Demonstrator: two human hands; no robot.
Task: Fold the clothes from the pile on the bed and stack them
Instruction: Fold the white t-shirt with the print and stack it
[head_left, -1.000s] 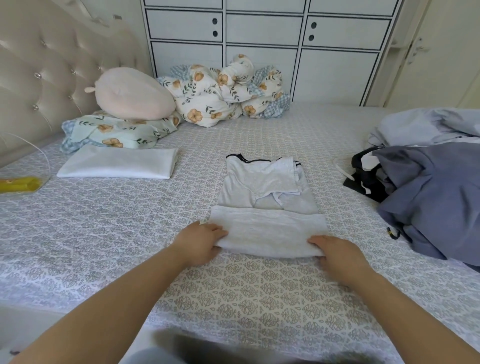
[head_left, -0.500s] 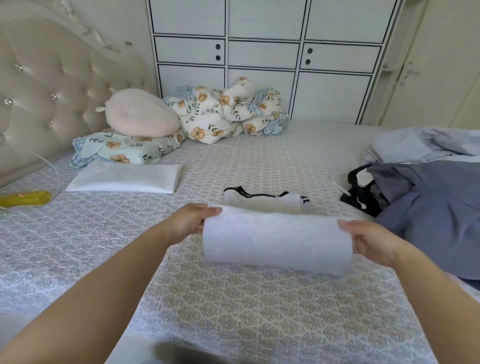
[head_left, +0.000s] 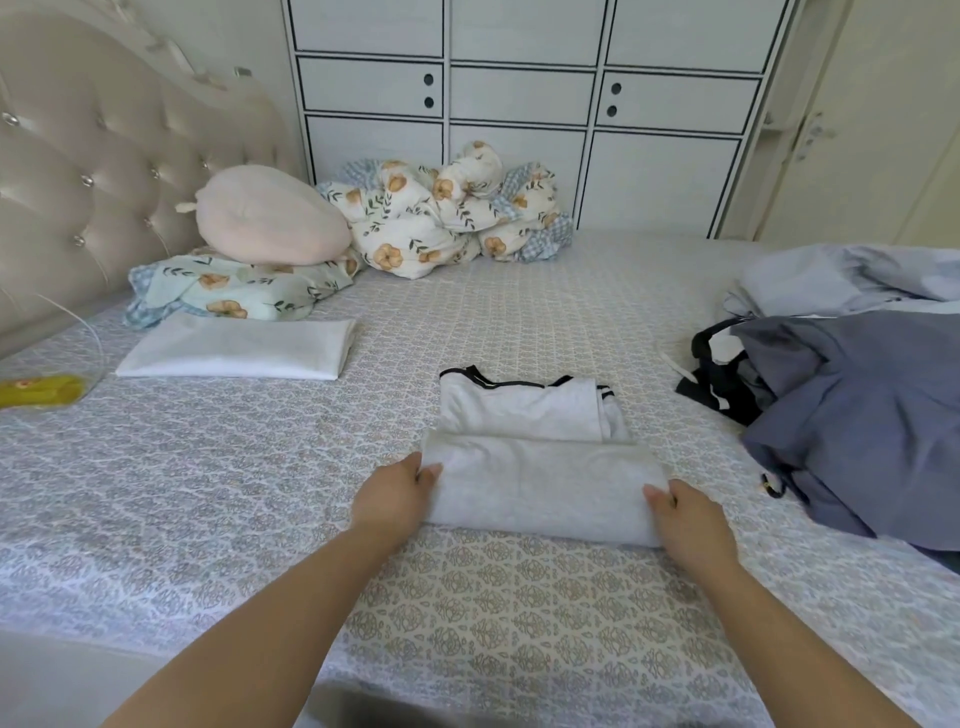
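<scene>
In the middle of the bed (head_left: 218, 519), we are pinching the grey shirt (head_left: 540, 483) at its folded edge, left hand (head_left: 397, 496) and right hand (head_left: 685, 519) seemingly gripping either end; pulling unevenly could be skewing the fold.

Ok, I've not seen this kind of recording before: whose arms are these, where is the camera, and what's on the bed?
There is no machine here. A person wears a camera on the head, looking forward and down, so the two bare arms are their own. The left hand and right hand each have a grip on one end of a light grey top with black trim, partly folded on the patterned bed. To the left lies a folded white garment. On the right is a pile of unfolded clothes, grey-blue on top. Pillows and a floral quilt sit by the headboard.
</scene>
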